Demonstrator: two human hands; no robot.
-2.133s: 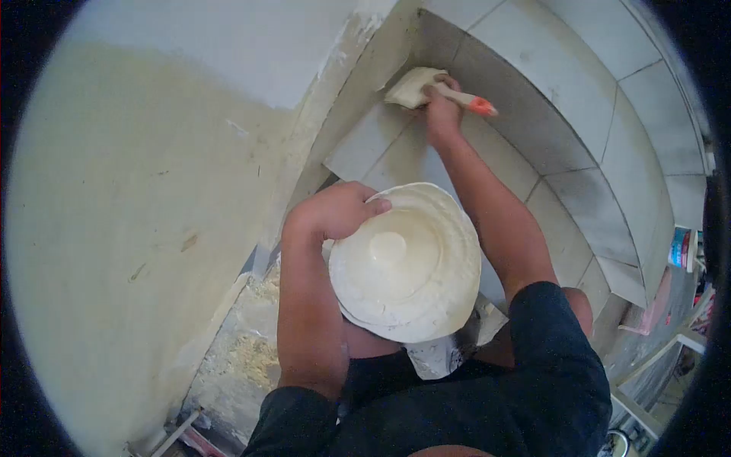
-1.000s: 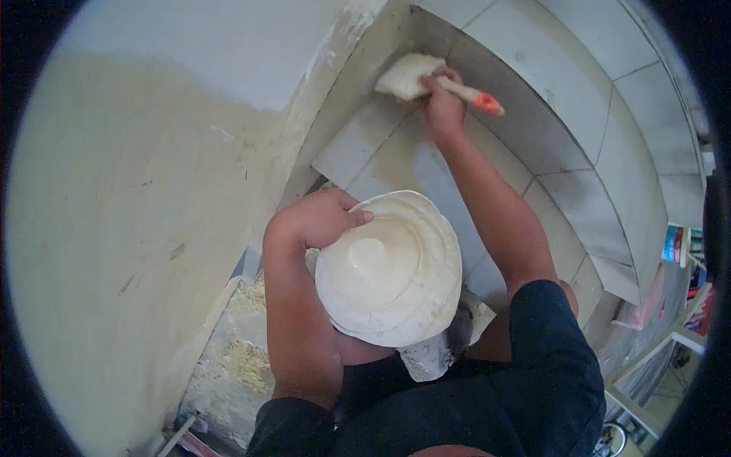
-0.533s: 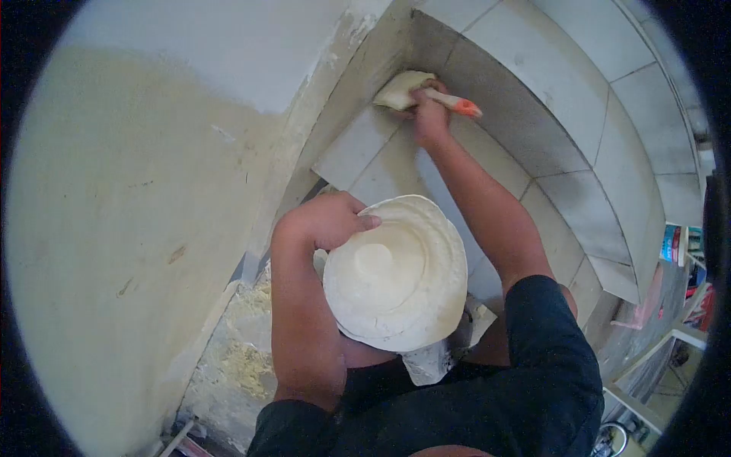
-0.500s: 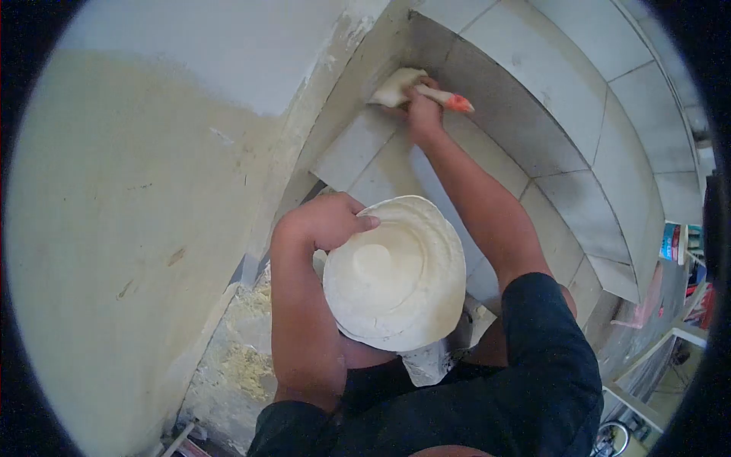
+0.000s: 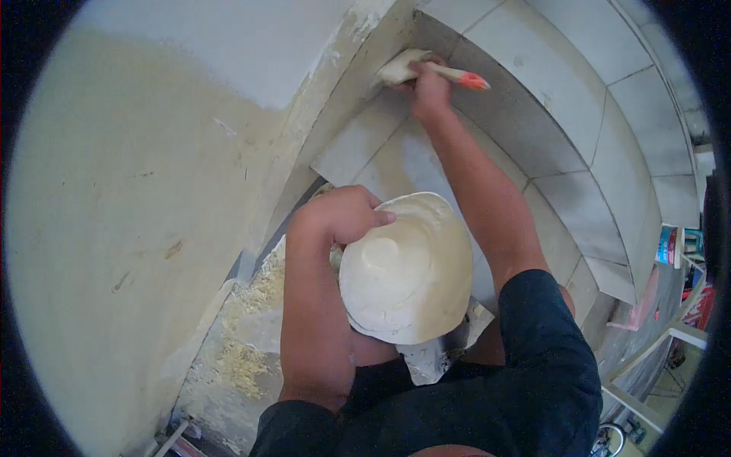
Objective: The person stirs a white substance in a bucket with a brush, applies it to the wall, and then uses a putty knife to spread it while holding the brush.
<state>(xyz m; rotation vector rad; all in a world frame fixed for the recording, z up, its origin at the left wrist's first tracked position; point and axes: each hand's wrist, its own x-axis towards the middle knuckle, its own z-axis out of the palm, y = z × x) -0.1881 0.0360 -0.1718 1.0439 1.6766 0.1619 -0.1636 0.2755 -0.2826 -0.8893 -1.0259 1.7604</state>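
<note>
My left hand (image 5: pixel 349 215) grips the near-left rim of a round cream-coloured bowl (image 5: pixel 449 251), its thumb over the edge. The bowl is tilted toward me, its inside coated in something pale. My right hand (image 5: pixel 430 85) reaches far forward, closed around a wide paintbrush (image 5: pixel 449 73) with a pale handle and an orange-red end. The brush's cream head lies against the low wall strip (image 5: pixel 358 87) in the corner by the tiled step. Part of the head is hidden by my fingers.
Tiled steps (image 5: pixel 533 145) curve up on the right. A yellowish wall (image 5: pixel 152 190) with a white upper patch fills the left. Crumbly plaster (image 5: pixel 244 365) covers the surface at lower left. Paint cans (image 5: pixel 668 245) and a metal frame (image 5: pixel 655 365) stand at far right.
My right hand and the brush have moved slightly up and to the right along the corner. My left hand and the bowl have shifted a little right.
</note>
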